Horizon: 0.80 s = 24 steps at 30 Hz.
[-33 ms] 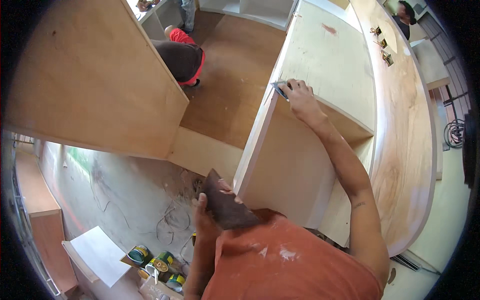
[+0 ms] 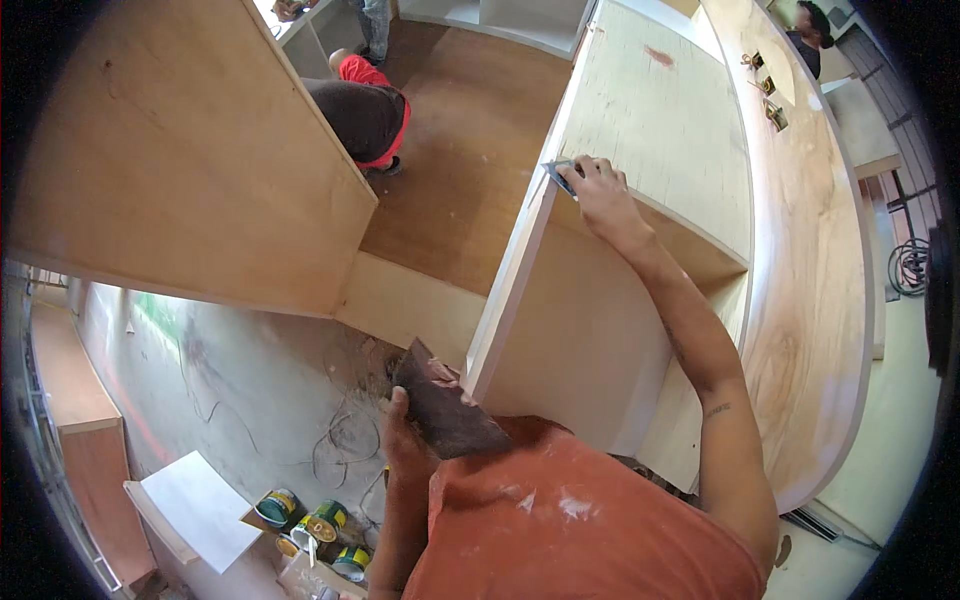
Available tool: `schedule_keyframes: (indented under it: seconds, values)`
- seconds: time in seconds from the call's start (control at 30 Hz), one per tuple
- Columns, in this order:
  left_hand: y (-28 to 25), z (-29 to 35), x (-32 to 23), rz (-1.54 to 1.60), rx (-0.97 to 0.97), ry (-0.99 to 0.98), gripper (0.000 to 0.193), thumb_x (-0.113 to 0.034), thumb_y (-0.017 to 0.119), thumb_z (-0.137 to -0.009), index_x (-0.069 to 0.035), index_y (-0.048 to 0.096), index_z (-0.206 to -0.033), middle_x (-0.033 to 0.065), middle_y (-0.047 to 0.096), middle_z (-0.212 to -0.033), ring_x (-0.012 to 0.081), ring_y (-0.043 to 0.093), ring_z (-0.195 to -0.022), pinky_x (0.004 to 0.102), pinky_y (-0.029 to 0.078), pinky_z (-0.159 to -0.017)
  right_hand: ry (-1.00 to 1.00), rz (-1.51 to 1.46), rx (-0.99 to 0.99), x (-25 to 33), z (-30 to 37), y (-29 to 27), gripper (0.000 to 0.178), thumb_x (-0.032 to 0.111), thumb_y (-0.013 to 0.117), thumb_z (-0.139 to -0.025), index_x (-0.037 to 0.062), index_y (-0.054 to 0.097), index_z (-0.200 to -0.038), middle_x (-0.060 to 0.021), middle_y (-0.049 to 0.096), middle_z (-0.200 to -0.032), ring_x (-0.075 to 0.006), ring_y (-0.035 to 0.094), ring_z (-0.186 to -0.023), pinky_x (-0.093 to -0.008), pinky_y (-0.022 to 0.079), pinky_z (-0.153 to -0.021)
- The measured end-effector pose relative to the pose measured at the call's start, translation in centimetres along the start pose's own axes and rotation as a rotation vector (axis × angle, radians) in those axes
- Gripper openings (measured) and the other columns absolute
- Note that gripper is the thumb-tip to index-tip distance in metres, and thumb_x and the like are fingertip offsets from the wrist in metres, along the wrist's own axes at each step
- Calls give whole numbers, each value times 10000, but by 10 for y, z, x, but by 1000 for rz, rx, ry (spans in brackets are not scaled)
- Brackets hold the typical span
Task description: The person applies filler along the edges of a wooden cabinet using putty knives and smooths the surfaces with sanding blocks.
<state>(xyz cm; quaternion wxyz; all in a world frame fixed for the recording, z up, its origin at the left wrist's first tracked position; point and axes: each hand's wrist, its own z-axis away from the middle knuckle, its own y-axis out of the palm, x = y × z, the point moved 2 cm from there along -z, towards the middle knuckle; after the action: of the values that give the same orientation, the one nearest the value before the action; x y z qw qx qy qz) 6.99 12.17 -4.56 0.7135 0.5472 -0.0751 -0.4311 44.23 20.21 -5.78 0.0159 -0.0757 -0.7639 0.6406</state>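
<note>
Close to the camera is the person's orange shirt point(image 2: 590, 520), with white dust on it. Just above the shirt, the left hand point(image 2: 405, 425) is closed around a dark brown flat pad point(image 2: 440, 400). The thumb lies on the pad's left side. The pad sits right by the near end of a pale upright board point(image 2: 510, 300).

Down on the gray floor point(image 2: 250, 380), near the left arm, stand some small round tins point(image 2: 315, 525) with green and yellow sides. A white flat board point(image 2: 195, 510) lies beside them. Thin dark wires point(image 2: 345, 440) curl on the floor.

The right arm reaches up and away from the body. The right hand point(image 2: 600, 190) rests on the top edge of the pale upright board, where it meets the flat top of a wooden cabinet point(image 2: 660, 120). The fingers are bent and press a small thin blue-gray scraper point(image 2: 560, 175) against the wood.

To the right runs a long curved wooden counter point(image 2: 810, 300). To the left is a big plywood panel point(image 2: 180, 160).

Farther off, another person in a dark and red top point(image 2: 365, 110) bends down over the brown floor. One more person point(image 2: 805, 35) stands at the far end of the counter.
</note>
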Motion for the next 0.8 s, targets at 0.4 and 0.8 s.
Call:
schedule_keyframes:
  seconds: [0.4,0.8]
  values:
    - [-7,4,-9,-25,-165,109,447,-418,470,-929,-40,521,-1162,117,607,-981,267,597,-833,421,495,-761,422,-18,-77,-36,-7,-18,445,36,496,-826,162,486,-1253,-101,467,-1175,-314,477,-1079,-497,417,-880]
    - [14,3,-6,-12,-50,-58,396,-380,472,-937,-45,524,-1143,99,614,-956,231,609,-812,368,515,-736,128,-592,-150,-47,-5,-27,387,-8,418,-878,98,521,-1236,-132,525,-1118,-304,499,-1059,-383,385,-959]
